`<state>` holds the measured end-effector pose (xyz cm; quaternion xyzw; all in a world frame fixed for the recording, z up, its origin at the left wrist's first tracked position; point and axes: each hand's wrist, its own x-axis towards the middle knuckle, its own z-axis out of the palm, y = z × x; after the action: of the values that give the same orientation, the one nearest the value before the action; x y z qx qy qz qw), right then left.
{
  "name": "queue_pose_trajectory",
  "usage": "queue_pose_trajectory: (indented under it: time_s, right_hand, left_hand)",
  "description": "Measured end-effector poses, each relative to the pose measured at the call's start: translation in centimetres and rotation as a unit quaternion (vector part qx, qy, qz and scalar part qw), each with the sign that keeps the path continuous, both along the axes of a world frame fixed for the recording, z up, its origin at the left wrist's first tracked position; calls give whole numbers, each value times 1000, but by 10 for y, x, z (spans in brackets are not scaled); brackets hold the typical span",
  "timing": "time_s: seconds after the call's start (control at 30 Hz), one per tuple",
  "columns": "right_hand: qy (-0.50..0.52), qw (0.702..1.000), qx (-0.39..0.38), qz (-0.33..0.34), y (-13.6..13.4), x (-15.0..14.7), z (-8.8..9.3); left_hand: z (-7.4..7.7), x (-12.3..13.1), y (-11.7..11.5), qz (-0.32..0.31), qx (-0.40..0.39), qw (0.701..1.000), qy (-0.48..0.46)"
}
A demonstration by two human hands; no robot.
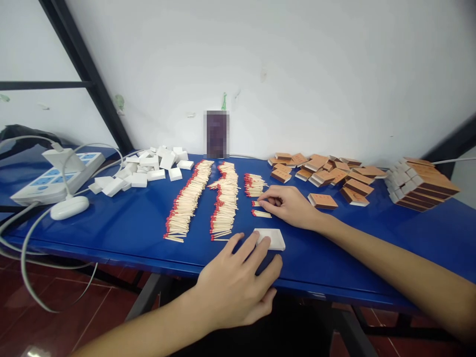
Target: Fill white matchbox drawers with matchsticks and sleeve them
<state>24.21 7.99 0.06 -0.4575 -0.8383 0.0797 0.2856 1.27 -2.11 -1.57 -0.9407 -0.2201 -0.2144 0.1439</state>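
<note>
My left hand [241,282] has its fingers spread, with fingertips resting on the near left side of a small white matchbox tray [273,239] by the table's front edge. What lies in the tray I cannot make out. Just beyond, my right hand [292,206] pinches thumb and finger together at a few red-tipped matches [256,204], partly hidden by the fingers. A few more matches [262,213] lie right below it, and a short pile of matches [254,184] is above. Left of these run two long rows of matches, a middle row [225,203] and a left row [189,201].
White trays [139,179] are heaped at the back left, beside a power strip [55,178] with cables. Brown matchbox sleeves [336,176] lie scattered at the back right, near stacked matchboxes [424,183]. A blurred-out dark rectangle [216,134] stands against the wall behind the blue table [130,223].
</note>
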Motion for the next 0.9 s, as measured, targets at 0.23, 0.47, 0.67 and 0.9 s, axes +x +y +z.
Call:
queue_pose_trajectory:
  time_s: [0.23, 0.47, 0.67, 0.9]
  right_hand:
    - [7, 1000, -1, 19, -3, -2, 4]
    - [6, 1000, -2, 28, -3, -1, 2]
    - [9, 1000, -4, 28, -4, -2, 3]
    - [8, 999, -15, 43, -6, -2, 4]
  left_hand:
    - [-1, 0, -1, -1, -5, 1000, -1]
    - [-1, 0, 1, 4, -12, 1000, 9]
    - [0, 0, 0, 3, -9, 1000, 4]
    - [0, 0, 0, 5, -8, 1000, 7]
